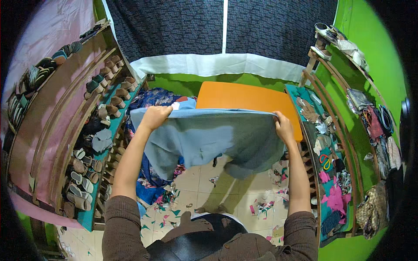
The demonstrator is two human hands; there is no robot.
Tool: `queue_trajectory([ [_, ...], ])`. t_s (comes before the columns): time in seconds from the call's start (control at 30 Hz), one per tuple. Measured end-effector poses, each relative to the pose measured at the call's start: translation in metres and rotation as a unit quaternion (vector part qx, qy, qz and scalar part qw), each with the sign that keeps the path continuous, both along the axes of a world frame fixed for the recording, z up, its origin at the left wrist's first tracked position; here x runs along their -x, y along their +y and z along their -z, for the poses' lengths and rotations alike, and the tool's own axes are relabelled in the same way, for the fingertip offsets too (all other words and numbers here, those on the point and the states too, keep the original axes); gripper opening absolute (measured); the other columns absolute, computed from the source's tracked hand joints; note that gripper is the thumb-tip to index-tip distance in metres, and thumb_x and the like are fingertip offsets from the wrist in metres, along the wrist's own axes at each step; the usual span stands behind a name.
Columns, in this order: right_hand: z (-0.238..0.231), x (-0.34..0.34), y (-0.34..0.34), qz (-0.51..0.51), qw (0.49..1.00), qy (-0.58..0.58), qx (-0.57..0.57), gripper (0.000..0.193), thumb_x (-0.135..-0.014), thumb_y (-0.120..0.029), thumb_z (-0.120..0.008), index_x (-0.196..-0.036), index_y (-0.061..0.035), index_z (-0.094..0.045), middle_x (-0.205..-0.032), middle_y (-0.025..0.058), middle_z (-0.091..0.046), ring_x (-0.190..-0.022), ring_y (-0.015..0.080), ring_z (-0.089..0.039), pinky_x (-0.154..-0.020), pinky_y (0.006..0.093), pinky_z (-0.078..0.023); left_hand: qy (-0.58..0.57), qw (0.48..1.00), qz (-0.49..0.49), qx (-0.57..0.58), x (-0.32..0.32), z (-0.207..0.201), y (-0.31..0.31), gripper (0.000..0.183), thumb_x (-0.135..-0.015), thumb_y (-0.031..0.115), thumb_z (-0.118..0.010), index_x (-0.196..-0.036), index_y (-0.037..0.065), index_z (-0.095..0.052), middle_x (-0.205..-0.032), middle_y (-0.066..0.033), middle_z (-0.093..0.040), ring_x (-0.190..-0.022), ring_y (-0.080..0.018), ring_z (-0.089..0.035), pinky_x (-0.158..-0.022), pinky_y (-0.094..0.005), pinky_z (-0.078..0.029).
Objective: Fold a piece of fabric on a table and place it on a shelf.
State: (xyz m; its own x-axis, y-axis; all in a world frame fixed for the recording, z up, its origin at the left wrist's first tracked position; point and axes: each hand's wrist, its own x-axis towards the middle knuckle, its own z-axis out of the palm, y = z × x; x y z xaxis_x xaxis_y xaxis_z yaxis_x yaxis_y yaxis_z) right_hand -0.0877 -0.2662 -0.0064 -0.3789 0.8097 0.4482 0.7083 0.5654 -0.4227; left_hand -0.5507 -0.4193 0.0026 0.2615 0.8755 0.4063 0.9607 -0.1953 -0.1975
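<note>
A large piece of light blue-grey cloth (196, 139) hangs stretched between my two hands, its top edge pulled nearly straight and its lower part falling in loose folds above the floor. My left hand (157, 116) is closed on the cloth near its upper left corner. At the upper right corner my right hand (284, 126) is closed round the edge. Behind the cloth stands an orange tabletop (244, 96), partly covered by it. Dark blue patterned fabric (152, 98) lies heaped behind and below my left hand.
On the left, a wooden rack (48, 161) bears several shoes and shoe lasts. The right rack holds fabric scraps, pink cloth (335, 198) and orange-and-yellow-handled scissors (325, 162). Cloth scraps (263, 208) litter the tiled floor (191, 178). A dark curtain (174, 30) hangs at the back.
</note>
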Motion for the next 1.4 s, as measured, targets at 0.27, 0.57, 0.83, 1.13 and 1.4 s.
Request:
queue_trajectory([
  [0.27,0.002,-0.013,0.042,0.052,0.998,0.02,0.014,0.022,-0.08,-0.015,-0.053,-0.1,-0.0071,-0.057,-0.092,0.0197,-0.061,-0.086,0.0374,-0.059,-0.072,0.0449,-0.046,-0.175,0.956,-0.178,0.157,0.011,0.073,-0.001,0.022,-0.075,0.018,-0.052,-0.089,0.01,-0.066,-0.083,-0.02,-0.063,-0.085,-0.0338,-0.06,-0.081,-0.0446,-0.045],
  [0.57,0.009,-0.008,0.071,0.2,0.977,0.034,0.071,0.032,-0.08,-0.026,-0.049,-0.091,0.0021,-0.06,-0.088,0.0266,-0.061,-0.083,0.0426,-0.059,-0.074,0.0463,-0.046,-0.277,0.906,-0.119,0.296,-0.073,0.064,0.034,0.035,-0.084,0.031,-0.047,-0.091,0.0,-0.063,-0.087,-0.0226,-0.062,-0.083,-0.0362,-0.06,-0.075,-0.042,-0.046],
  [0.83,0.017,0.073,0.0,0.01,0.972,0.128,0.199,0.04,-0.082,-0.029,-0.047,-0.095,0.0076,-0.057,-0.087,0.0276,-0.061,-0.085,0.0388,-0.06,-0.077,0.0426,-0.046,-0.686,0.643,-0.052,0.337,-0.172,0.054,0.046,0.023,-0.089,0.025,-0.051,-0.082,0.006,-0.061,-0.071,-0.0002,-0.056,-0.058,-0.0076,-0.049,-0.051,-0.0248,-0.037],
  [1.13,-0.007,0.094,-0.04,-0.237,0.916,0.163,0.281,0.06,-0.079,-0.041,-0.061,-0.117,0.003,-0.046,-0.106,0.0125,-0.053,-0.1,0.0184,-0.049,-0.086,0.0289,-0.039,-0.88,0.38,0.013,0.284,-0.223,-0.004,0.04,0.03,-0.096,0.029,-0.036,-0.09,0.004,-0.05,-0.075,-0.0072,-0.055,-0.06,-0.0142,-0.049,-0.061,-0.0287,-0.041],
  [1.4,-0.039,0.082,-0.037,-0.336,0.916,-0.001,0.22,0.055,-0.066,-0.001,-0.051,-0.12,0.0002,-0.042,-0.107,0.0189,-0.051,-0.101,0.0274,-0.051,-0.088,0.0322,-0.04,-0.868,0.384,0.081,0.303,-0.222,-0.014,0.021,0.033,-0.094,0.026,-0.042,-0.116,0.002,-0.051,-0.104,-0.0108,-0.061,-0.099,-0.0175,-0.057,-0.086,-0.0326,-0.043],
])
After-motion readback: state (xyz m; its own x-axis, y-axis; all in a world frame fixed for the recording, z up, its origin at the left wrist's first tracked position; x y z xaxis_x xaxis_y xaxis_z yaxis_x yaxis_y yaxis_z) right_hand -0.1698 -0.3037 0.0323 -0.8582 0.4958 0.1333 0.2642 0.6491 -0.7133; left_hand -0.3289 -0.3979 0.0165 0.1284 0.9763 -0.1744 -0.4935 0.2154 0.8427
